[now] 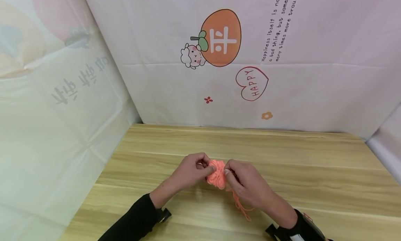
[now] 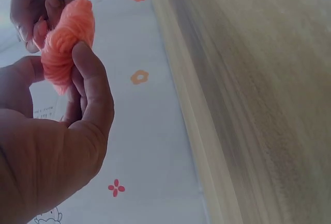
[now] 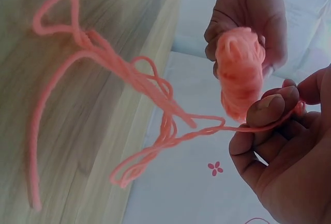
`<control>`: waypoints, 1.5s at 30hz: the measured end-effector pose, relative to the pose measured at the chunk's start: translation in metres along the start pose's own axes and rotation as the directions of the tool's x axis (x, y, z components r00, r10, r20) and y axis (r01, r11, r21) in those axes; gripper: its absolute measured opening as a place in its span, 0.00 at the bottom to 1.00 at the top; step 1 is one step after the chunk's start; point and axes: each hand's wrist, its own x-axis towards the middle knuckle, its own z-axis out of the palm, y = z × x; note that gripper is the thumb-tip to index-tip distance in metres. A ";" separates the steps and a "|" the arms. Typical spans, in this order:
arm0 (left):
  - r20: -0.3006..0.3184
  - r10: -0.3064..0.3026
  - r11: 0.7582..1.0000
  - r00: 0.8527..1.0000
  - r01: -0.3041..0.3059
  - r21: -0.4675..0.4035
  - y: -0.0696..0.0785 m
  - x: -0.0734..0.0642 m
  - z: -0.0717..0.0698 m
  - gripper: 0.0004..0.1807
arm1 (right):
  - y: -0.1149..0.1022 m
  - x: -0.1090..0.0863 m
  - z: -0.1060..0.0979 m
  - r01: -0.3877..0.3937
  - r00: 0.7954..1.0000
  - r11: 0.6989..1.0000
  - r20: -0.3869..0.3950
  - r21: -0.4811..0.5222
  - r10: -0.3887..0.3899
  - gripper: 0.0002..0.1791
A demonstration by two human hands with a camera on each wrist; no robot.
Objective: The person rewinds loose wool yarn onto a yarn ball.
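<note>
A small wound ball of coral-pink yarn [image 1: 217,175] is held up between the two hands over the table. My left hand [image 1: 190,171] grips it from the left, thumb on the near face and fingers curled behind, as the left wrist view shows on the yarn ball [image 2: 67,43]. At its right side, my right hand [image 1: 250,182] pinches a strand of yarn between thumb and fingers. From the right hand's fingers a tangled, looped tail of yarn [image 3: 155,100] hangs down, with a loose end. In the head view the tail [image 1: 239,204] dangles below the right hand.
Beneath the hands lies a wood-grain table [image 1: 150,157]. A white printed sheet [image 1: 175,95] stands up behind its far edge, and another pale sheet [image 1: 72,136] hangs along the left. Black sleeves [image 1: 138,216] and wrist-worn devices [image 1: 164,215] sit close above the tabletop.
</note>
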 end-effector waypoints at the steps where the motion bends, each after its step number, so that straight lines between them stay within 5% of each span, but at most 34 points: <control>1: -0.013 -0.006 1.000 1.000 0.006 -0.011 0.000 0.000 0.000 0.09 | 0.000 0.000 0.000 -0.002 1.000 1.000 0.001 -0.006 0.002 0.14; 9: -0.102 0.006 0.991 0.995 -0.020 -0.136 0.003 0.002 -0.002 0.11 | 0.001 0.000 0.006 0.025 1.000 0.998 -0.003 -0.063 -0.025 0.17; 22: -0.153 0.143 0.905 0.978 -0.192 -0.380 0.010 0.006 -0.006 0.14 | 0.003 -0.002 0.010 0.019 1.000 0.998 -0.014 -0.054 -0.020 0.16; 32: -0.042 0.343 0.836 0.938 -0.326 -0.442 0.012 0.005 -0.005 0.11 | 0.006 -0.001 0.009 0.036 0.999 0.995 0.014 -0.094 -0.035 0.15; 45: 0.192 0.393 0.840 0.899 -0.267 -0.472 0.013 -0.002 -0.002 0.11 | 0.011 -0.001 0.006 0.008 1.000 0.999 0.024 -0.038 -0.007 0.05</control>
